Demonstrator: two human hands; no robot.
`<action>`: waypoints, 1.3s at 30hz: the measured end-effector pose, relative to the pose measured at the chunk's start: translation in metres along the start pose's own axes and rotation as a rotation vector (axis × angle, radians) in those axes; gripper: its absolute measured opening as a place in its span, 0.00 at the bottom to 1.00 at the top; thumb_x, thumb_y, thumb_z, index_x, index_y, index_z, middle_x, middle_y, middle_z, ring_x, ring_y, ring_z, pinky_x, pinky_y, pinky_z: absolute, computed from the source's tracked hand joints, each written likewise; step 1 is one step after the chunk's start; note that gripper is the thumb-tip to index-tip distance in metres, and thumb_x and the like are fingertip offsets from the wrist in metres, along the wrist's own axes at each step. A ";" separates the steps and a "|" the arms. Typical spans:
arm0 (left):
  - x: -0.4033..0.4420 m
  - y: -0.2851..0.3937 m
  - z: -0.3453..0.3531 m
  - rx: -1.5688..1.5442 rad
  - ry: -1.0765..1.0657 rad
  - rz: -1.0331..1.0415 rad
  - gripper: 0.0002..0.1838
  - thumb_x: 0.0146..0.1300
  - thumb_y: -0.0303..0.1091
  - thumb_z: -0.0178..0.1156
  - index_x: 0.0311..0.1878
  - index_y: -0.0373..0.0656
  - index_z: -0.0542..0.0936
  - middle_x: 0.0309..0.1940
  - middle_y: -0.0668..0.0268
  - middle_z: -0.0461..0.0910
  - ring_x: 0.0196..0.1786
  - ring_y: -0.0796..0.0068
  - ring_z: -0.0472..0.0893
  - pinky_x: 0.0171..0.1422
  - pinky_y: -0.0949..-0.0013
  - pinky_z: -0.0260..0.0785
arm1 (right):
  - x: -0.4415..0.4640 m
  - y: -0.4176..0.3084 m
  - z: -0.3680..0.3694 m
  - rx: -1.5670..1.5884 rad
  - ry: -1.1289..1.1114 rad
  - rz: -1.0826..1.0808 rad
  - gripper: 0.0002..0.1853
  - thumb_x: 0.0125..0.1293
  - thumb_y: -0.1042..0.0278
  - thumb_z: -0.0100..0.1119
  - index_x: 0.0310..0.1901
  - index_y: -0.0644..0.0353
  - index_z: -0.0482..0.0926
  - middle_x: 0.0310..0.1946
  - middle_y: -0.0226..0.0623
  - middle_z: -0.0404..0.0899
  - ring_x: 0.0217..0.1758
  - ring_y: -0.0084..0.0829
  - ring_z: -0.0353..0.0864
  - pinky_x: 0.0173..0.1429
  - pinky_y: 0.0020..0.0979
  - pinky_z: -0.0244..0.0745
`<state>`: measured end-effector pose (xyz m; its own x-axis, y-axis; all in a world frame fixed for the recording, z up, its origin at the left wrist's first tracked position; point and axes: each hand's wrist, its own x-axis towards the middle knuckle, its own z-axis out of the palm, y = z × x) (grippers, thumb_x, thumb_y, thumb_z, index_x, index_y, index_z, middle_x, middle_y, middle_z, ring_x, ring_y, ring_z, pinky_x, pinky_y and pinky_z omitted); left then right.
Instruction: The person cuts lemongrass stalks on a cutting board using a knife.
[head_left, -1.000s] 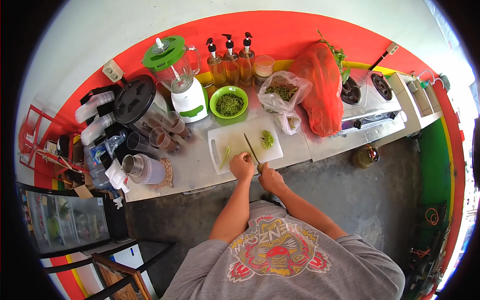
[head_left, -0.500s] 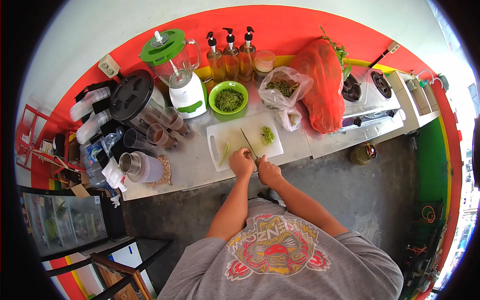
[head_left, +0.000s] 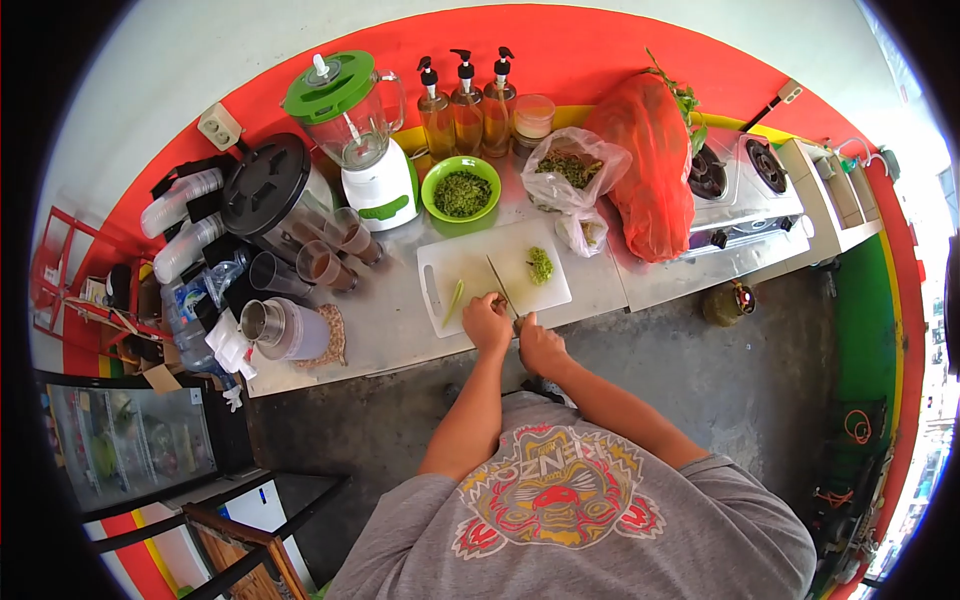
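Green bowl (head_left: pixel 462 215) holds chopped greens (head_left: pixel 462 192); clear bag (head_left: pixel 612 163) holds leafy bits (head_left: pixel 572 171). Shirt (head_left: pixel 575 515) reads "KENZO". Right hand (head_left: pixel 543 351), grip around a knife (head_left: pixel 500 280); left hand (head_left: pixel 487 323), grip I cannot tell.

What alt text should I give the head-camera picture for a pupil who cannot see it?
A person's right hand grips a knife over a white cutting board, the left hand close beside it. A green stalk lies on the board's left, a pile of chopped greens on its right; behind stand a green bowl and a blender.
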<state>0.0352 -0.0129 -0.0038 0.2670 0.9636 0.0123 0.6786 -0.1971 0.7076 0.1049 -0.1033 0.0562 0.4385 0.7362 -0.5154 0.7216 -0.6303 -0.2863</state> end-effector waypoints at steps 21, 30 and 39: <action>-0.001 -0.007 0.004 0.077 0.000 0.062 0.06 0.61 0.29 0.67 0.41 0.46 0.87 0.40 0.59 0.80 0.47 0.50 0.78 0.51 0.50 0.71 | -0.008 0.005 0.016 -0.021 0.098 -0.038 0.15 0.71 0.68 0.54 0.53 0.67 0.65 0.40 0.52 0.87 0.45 0.49 0.90 0.49 0.45 0.85; 0.001 -0.021 0.009 -0.150 0.090 0.119 0.04 0.64 0.28 0.64 0.40 0.42 0.85 0.38 0.58 0.79 0.42 0.52 0.78 0.48 0.52 0.71 | 0.015 0.006 0.004 0.147 0.134 -0.060 0.14 0.70 0.68 0.51 0.51 0.65 0.64 0.43 0.61 0.84 0.49 0.60 0.85 0.53 0.55 0.80; 0.000 -0.020 0.003 -0.253 0.093 0.038 0.03 0.67 0.27 0.60 0.38 0.38 0.82 0.33 0.58 0.77 0.35 0.57 0.77 0.42 0.56 0.70 | -0.007 0.017 0.018 0.150 0.034 -0.087 0.21 0.64 0.67 0.61 0.52 0.67 0.64 0.42 0.62 0.84 0.48 0.61 0.85 0.53 0.56 0.80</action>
<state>0.0236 -0.0096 -0.0201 0.2174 0.9711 0.0989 0.4736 -0.1936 0.8592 0.1044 -0.1239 0.0405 0.3976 0.7958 -0.4567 0.6708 -0.5917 -0.4470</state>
